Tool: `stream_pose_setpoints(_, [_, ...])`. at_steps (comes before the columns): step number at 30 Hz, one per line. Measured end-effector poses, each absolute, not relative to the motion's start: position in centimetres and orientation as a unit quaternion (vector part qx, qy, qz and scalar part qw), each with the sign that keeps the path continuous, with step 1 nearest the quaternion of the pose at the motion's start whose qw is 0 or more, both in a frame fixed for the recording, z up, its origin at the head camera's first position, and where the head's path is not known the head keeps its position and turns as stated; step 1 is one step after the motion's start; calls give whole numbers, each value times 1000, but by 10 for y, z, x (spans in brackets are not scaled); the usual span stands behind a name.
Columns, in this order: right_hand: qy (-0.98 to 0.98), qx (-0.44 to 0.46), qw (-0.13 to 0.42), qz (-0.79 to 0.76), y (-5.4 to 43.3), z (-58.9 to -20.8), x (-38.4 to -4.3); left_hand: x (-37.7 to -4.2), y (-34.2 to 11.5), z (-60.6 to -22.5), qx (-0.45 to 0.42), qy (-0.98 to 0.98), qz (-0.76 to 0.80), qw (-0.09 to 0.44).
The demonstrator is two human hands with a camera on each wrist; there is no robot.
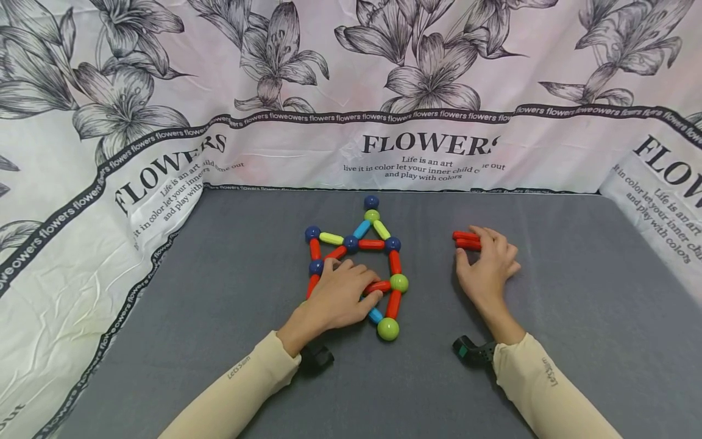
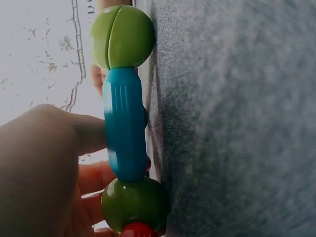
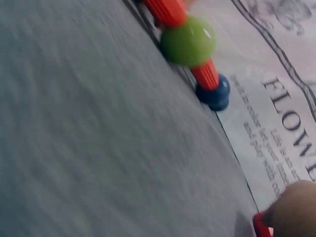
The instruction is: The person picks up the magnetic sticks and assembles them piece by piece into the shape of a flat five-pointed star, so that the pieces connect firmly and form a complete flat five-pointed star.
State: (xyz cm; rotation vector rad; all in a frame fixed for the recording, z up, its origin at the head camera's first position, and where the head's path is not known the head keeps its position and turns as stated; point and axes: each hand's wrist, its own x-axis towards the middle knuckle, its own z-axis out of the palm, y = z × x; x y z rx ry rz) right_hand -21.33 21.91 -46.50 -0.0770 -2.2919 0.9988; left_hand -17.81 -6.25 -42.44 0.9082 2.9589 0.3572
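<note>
A flat frame of magnetic rods and balls lies on the grey table. My left hand [image 1: 337, 296] reaches over its lower left part, thumb and forefinger at a red rod [image 1: 377, 287] that meets a green ball [image 1: 399, 283]. In the left wrist view, a blue rod [image 2: 124, 123] joins two green balls beside the thumb. My right hand [image 1: 489, 268] is at two loose red rods [image 1: 466, 240], with its forefinger over their right ends and its thumb close below. In the right wrist view, a fingertip covers much of a red rod [image 3: 261, 224].
The frame's top carries a dark blue ball [image 1: 371, 202], with more blue balls [image 1: 312, 233] on the left. A green ball [image 1: 388, 329] forms its lower right corner. Behind the grey table [image 1: 230, 256] hangs a floral cloth [image 1: 307, 146].
</note>
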Motion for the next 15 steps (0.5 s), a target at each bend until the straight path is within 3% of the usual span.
stream_pose_setpoints(6, [-907,-19,247,341,228,-465,-213,-179,-61,-425,285,952,106,16])
stream_pose_setpoints(15, [-911,16,247,331,226,-466,-214,-178,-62,-426,286,952,113,5])
